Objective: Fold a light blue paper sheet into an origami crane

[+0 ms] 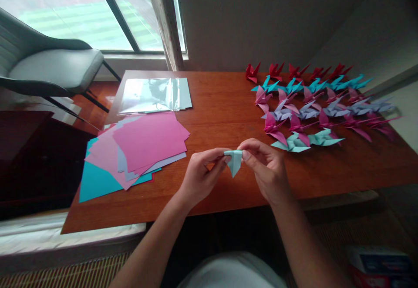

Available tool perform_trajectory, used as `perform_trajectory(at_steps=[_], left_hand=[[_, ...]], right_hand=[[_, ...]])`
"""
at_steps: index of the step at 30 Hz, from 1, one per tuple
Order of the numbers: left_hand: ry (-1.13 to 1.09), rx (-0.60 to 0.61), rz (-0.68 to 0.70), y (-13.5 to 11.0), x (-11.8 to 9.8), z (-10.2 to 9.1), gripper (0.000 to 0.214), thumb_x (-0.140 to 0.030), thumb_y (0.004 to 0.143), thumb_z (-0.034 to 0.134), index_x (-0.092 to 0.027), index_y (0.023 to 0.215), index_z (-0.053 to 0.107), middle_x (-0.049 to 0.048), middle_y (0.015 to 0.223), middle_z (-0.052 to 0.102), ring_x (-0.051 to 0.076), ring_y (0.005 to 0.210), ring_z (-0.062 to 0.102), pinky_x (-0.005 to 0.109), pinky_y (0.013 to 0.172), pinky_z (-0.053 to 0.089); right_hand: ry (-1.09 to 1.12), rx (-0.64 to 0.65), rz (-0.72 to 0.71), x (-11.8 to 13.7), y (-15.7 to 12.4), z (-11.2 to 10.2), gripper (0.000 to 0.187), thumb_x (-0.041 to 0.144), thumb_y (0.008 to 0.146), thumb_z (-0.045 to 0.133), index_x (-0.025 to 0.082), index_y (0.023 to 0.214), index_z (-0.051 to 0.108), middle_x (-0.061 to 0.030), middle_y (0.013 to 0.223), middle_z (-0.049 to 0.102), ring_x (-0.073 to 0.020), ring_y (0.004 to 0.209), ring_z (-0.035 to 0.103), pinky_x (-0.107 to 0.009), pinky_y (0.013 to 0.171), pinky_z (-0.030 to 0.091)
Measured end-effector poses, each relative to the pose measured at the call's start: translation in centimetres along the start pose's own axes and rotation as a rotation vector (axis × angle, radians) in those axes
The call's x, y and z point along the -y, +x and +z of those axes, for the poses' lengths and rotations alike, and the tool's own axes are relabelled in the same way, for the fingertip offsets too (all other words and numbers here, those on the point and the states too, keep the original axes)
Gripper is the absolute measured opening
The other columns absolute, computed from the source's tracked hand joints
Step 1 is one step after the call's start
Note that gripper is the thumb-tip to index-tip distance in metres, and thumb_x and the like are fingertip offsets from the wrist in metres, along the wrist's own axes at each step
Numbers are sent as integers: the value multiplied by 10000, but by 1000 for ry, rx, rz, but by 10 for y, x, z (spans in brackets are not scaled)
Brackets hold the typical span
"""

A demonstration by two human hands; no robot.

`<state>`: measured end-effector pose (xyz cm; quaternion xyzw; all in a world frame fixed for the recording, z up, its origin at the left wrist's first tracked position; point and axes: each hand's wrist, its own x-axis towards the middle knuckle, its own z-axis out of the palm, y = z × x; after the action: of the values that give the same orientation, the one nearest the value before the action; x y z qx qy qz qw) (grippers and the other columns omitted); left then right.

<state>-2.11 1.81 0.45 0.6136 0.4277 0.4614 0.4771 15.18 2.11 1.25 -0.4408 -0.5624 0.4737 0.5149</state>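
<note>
Between my two hands is a small piece of folded pale mint paper (234, 164), its pointed end hanging down. My left hand (205, 172) pinches its upper left corner between thumb and finger. At the upper right edge, my right hand (266, 166) pinches it the same way. The paper is held above the wooden table (215, 127), near its front edge. Just right of my right hand, mint paper cranes (292, 143) stand in the nearest row of folded cranes.
Behind them are rows of magenta cranes (274, 124), lavender, pink, turquoise and red cranes (252, 72). Loose coloured sheets (152, 140) lie fanned out on the left. A clear-wrapped pack of paper (153, 95) lies behind these. A chair (55, 68) stands by the window.
</note>
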Motion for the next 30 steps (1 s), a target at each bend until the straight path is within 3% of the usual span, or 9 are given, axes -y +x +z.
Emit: perform_trajectory(at_steps=[8,15,20,30], left_hand=[[-10,-2,10,0,-3,1,164,-277,940,634,-147,908,728,30,761,697,111,662,590,195,636,477],[-119,10,-39,0,-5,-2,343,-380,996,544,-139,829,722,32,724,683,126,676,603,206,642,478],[-147,-15,-78,2,-6,-1,364,-398,975,575,-135,748,683,16,677,660,116,639,585,194,604,459],[-130,-20,-56,2,-6,-1,381,-396,976,564,-136,710,648,0,634,612,106,600,543,193,567,428]], right_hand=[[-115,-34,-59,1,1,2,93,324,884,719,234,904,714,-15,889,670,-158,824,641,-273,714,535],[-137,-23,-59,0,2,2,62,295,880,729,239,906,732,-12,889,695,-161,838,663,-281,740,554],[-174,-25,-65,-1,1,3,78,308,877,738,240,914,748,-16,893,709,-168,854,669,-288,755,554],[-120,-26,39,-5,0,2,104,342,865,761,266,934,774,0,917,746,-149,863,693,-251,762,552]])
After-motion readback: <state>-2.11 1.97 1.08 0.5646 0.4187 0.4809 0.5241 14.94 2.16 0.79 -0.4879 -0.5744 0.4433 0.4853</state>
